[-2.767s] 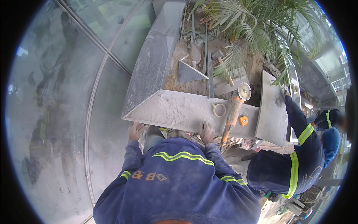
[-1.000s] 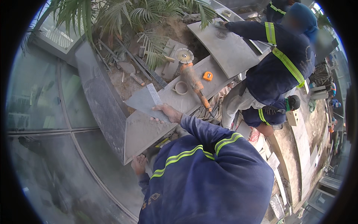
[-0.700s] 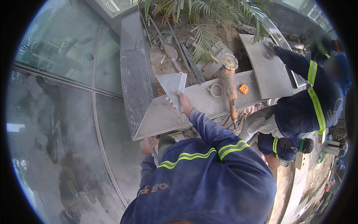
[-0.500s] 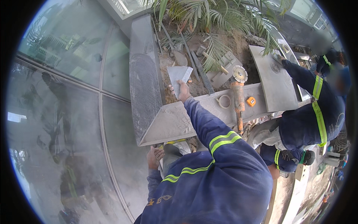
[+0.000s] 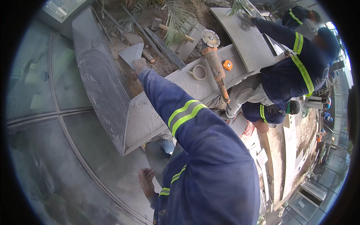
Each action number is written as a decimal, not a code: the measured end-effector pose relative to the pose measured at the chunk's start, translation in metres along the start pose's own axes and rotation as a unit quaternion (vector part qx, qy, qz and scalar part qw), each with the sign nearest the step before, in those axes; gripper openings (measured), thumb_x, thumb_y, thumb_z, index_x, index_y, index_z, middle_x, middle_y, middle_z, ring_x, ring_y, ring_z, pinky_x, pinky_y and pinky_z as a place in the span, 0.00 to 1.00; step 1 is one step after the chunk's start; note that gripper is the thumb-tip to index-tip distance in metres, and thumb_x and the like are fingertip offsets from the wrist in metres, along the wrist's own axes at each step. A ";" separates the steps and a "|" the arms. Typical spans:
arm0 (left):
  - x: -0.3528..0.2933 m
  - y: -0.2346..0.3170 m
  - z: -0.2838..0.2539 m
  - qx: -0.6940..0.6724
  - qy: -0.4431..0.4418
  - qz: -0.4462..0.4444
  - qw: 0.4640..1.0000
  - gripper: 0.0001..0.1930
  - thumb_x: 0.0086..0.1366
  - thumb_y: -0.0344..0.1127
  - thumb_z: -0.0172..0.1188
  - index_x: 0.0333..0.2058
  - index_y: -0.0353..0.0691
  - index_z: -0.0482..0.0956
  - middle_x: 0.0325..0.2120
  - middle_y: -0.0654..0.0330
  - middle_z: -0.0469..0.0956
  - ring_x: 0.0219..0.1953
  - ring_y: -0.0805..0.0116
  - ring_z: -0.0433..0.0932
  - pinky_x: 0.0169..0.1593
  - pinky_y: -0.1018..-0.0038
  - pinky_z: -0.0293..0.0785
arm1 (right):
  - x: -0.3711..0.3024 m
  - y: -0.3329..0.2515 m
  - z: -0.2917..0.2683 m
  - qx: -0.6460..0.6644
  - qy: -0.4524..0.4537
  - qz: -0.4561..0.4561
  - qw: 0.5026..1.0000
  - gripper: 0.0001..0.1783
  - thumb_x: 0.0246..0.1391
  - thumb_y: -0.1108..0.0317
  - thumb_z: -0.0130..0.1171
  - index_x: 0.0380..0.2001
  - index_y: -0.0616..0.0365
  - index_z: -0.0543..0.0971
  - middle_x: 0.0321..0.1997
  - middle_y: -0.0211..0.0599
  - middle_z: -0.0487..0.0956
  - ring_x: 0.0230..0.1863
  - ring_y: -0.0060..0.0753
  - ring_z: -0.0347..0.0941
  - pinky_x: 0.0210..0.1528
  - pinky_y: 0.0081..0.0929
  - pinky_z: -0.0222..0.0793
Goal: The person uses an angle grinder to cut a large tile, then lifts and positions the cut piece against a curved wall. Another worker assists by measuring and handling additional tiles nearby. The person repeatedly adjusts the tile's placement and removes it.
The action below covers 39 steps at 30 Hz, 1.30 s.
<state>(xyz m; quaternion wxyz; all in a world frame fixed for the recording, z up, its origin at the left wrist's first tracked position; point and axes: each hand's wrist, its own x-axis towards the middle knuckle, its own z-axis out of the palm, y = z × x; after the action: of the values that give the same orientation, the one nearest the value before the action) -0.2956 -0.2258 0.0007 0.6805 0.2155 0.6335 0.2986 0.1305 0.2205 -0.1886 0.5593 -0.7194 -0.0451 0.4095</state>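
My right arm reaches out over the soil bed. Its hand (image 5: pixel 140 65) grips the near corner of a flat grey stone offcut (image 5: pixel 132 53) with slanted edges; most of its fingers are hidden. Down beside my body, my left hand (image 5: pixel 146 180) is empty, its fingers loosely bent and apart. Between the hands runs the planter's stone rim, with a dark grey slab (image 5: pixel 98 71) on the left and a dusty pale slab (image 5: pixel 144 120) meeting it at a mitred corner.
An angle grinder (image 5: pixel 215 63), a tape roll (image 5: pixel 199 72) and an orange tape measure (image 5: pixel 227 65) lie on the rim. A hammer (image 5: pixel 176 32) and stone strips (image 5: pixel 163 47) lie in the soil. Glass panels (image 5: pixel 30 150) stand left. A co-worker (image 5: pixel 288 71) leans over a large slab (image 5: pixel 247 37).
The view has swung to the right, so the planter sits farther left. My right hand still holds the stone offcut over the soil. My left hand stays low by my body.
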 end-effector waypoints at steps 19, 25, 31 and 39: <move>0.049 0.187 0.044 0.237 -0.512 -0.017 0.826 0.16 0.74 0.41 0.59 0.35 0.30 0.79 0.31 0.49 0.84 0.29 0.63 0.84 0.36 0.68 0.84 | -0.507 -0.005 -0.624 0.257 0.255 -0.086 0.928 0.18 0.68 0.63 0.53 0.50 0.68 0.76 0.43 0.44 0.83 0.40 0.38 0.83 0.44 0.37 0.83; 0.063 0.176 0.137 0.180 -0.562 0.014 0.807 0.15 0.74 0.41 0.59 0.39 0.31 0.81 0.36 0.48 0.84 0.37 0.61 0.85 0.45 0.65 0.83 | -0.520 0.114 -0.632 0.289 0.297 0.060 0.908 0.22 0.62 0.59 0.58 0.53 0.63 0.77 0.45 0.43 0.82 0.43 0.39 0.80 0.47 0.42 0.79; 0.051 0.162 0.285 0.137 -0.598 0.079 0.786 0.15 0.73 0.42 0.60 0.41 0.32 0.81 0.38 0.48 0.83 0.39 0.58 0.85 0.45 0.62 0.83 | -0.421 0.076 -0.654 -0.031 0.316 -0.007 0.948 0.16 0.59 0.60 0.60 0.44 0.59 0.83 0.35 0.37 0.84 0.36 0.33 0.82 0.38 0.33 0.78; 0.031 0.109 0.522 0.116 -0.473 0.128 0.864 0.12 0.76 0.38 0.56 0.44 0.34 0.80 0.42 0.50 0.83 0.44 0.61 0.84 0.49 0.64 0.82 | -0.147 -0.094 -0.713 -0.372 0.317 -0.359 0.795 0.13 0.60 0.63 0.58 0.42 0.59 0.83 0.40 0.49 0.83 0.45 0.55 0.80 0.48 0.44 0.74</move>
<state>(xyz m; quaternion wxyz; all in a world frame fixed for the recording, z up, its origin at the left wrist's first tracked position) 0.2073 -0.0804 0.1057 0.8244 0.4875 0.2323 0.1693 0.5259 -0.3687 -0.0029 0.3385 -0.8935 -0.2696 -0.1200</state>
